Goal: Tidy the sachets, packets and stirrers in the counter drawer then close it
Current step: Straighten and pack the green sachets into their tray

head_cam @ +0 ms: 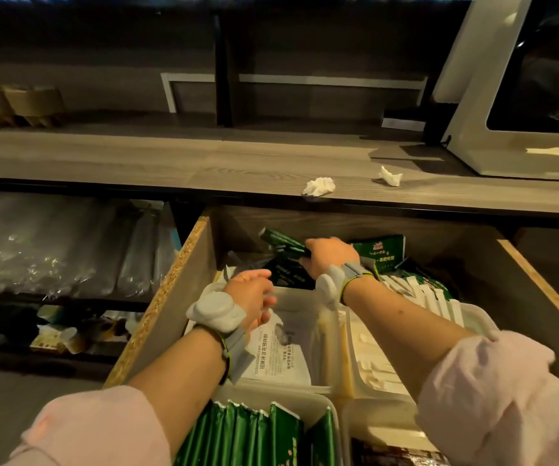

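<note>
Glossy dark-green sachets (pixel 283 245) pinched in right hand (pixel 328 258); left hand (pixel 252 297) loosely curled, empty, over open drawer (pixel 183 290).

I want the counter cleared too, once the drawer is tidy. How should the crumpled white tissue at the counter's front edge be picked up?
Pinch the crumpled white tissue across its bunched top, coming straight down from above. It sits right at the wooden counter lip above the open drawer, so a sideways sweep would probably knock it in.
</note>
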Action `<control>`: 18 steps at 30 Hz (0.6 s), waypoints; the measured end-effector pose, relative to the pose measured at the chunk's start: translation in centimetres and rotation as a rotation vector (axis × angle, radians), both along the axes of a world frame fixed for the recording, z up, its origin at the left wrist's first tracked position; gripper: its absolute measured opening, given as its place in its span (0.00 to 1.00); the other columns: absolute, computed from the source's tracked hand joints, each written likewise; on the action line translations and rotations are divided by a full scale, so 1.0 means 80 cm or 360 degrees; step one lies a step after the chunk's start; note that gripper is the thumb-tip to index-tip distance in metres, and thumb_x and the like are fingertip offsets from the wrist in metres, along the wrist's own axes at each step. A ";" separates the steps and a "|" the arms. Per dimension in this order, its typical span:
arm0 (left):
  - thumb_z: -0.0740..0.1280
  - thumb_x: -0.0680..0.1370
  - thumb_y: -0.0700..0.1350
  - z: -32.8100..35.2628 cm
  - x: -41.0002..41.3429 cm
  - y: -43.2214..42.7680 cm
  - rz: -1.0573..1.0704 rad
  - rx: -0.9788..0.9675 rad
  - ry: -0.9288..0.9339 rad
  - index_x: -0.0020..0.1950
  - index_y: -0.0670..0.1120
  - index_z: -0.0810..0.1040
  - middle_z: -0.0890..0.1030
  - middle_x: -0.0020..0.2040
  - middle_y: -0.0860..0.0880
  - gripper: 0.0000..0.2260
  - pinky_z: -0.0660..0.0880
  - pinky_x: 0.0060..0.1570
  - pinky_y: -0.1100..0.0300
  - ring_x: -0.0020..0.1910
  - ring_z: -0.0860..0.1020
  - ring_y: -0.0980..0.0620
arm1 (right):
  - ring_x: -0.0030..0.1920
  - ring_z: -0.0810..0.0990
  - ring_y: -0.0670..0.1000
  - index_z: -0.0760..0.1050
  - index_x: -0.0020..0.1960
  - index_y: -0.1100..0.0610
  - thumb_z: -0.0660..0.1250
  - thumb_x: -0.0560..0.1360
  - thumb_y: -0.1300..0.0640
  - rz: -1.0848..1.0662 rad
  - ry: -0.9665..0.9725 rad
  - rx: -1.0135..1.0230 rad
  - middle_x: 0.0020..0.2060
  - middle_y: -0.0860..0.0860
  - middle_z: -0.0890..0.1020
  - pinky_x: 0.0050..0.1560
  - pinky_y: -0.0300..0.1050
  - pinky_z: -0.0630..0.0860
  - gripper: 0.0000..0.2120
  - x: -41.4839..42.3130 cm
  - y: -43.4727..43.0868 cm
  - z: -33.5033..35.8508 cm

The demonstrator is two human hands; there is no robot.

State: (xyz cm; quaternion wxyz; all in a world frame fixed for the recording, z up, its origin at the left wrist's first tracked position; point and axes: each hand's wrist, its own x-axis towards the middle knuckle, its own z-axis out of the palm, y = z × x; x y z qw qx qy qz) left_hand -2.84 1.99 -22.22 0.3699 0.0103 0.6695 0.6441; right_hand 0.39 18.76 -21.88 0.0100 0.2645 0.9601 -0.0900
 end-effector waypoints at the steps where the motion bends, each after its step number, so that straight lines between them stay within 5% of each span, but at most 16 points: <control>1: 0.60 0.79 0.38 0.001 -0.003 0.000 0.0064 0.0009 0.0014 0.65 0.46 0.71 0.73 0.37 0.46 0.14 0.66 0.29 0.62 0.31 0.71 0.53 | 0.55 0.78 0.59 0.73 0.58 0.53 0.61 0.78 0.48 0.0008 0.0161 -0.0129 0.53 0.56 0.81 0.49 0.50 0.74 0.13 0.008 -0.006 0.005; 3: 0.63 0.79 0.44 0.000 -0.009 0.000 0.0184 0.0024 0.0108 0.69 0.45 0.68 0.74 0.40 0.46 0.18 0.70 0.32 0.60 0.37 0.73 0.52 | 0.53 0.80 0.56 0.73 0.60 0.55 0.64 0.77 0.50 0.0038 0.0567 -0.0479 0.53 0.54 0.82 0.49 0.47 0.77 0.14 0.022 -0.020 0.013; 5: 0.65 0.77 0.51 0.000 -0.014 0.000 0.0187 0.0160 0.0156 0.70 0.47 0.68 0.79 0.53 0.46 0.23 0.77 0.43 0.54 0.51 0.77 0.49 | 0.53 0.80 0.53 0.72 0.63 0.57 0.65 0.77 0.53 0.0064 0.0841 -0.0895 0.55 0.54 0.82 0.53 0.46 0.77 0.16 0.035 -0.034 0.023; 7: 0.66 0.75 0.54 0.004 -0.011 0.000 0.0108 0.0409 0.0107 0.67 0.49 0.73 0.80 0.61 0.45 0.21 0.77 0.56 0.44 0.58 0.79 0.46 | 0.50 0.81 0.53 0.74 0.62 0.60 0.63 0.78 0.55 0.0031 0.0877 -0.1249 0.53 0.56 0.82 0.53 0.45 0.77 0.15 0.043 -0.045 0.026; 11: 0.67 0.72 0.55 0.019 -0.002 -0.004 -0.0076 0.0702 -0.0249 0.64 0.43 0.76 0.80 0.59 0.41 0.25 0.76 0.56 0.47 0.58 0.79 0.43 | 0.48 0.81 0.56 0.81 0.49 0.59 0.63 0.78 0.50 -0.0225 0.0847 -0.1755 0.50 0.59 0.82 0.62 0.55 0.75 0.14 0.041 -0.073 0.014; 14: 0.65 0.74 0.51 0.018 -0.004 -0.010 -0.0150 0.0620 -0.0453 0.61 0.39 0.78 0.81 0.55 0.41 0.20 0.75 0.57 0.47 0.55 0.79 0.41 | 0.50 0.80 0.57 0.80 0.54 0.59 0.58 0.78 0.42 -0.0302 0.0400 -0.1427 0.54 0.59 0.82 0.53 0.50 0.78 0.23 0.034 -0.092 0.008; 16: 0.64 0.72 0.47 0.013 -0.009 -0.012 -0.0110 0.0423 -0.0408 0.55 0.39 0.77 0.80 0.47 0.41 0.16 0.77 0.49 0.49 0.45 0.79 0.42 | 0.40 0.79 0.56 0.80 0.47 0.60 0.55 0.79 0.41 -0.0215 0.0189 -0.1136 0.43 0.58 0.82 0.39 0.43 0.76 0.25 0.031 -0.089 0.014; 18: 0.63 0.72 0.43 0.006 -0.016 -0.014 -0.0016 0.0248 -0.0286 0.49 0.38 0.74 0.77 0.42 0.41 0.10 0.76 0.43 0.50 0.39 0.77 0.41 | 0.40 0.79 0.58 0.80 0.44 0.61 0.57 0.79 0.45 -0.0221 0.0168 -0.0836 0.39 0.57 0.81 0.41 0.44 0.75 0.21 0.018 -0.061 0.014</control>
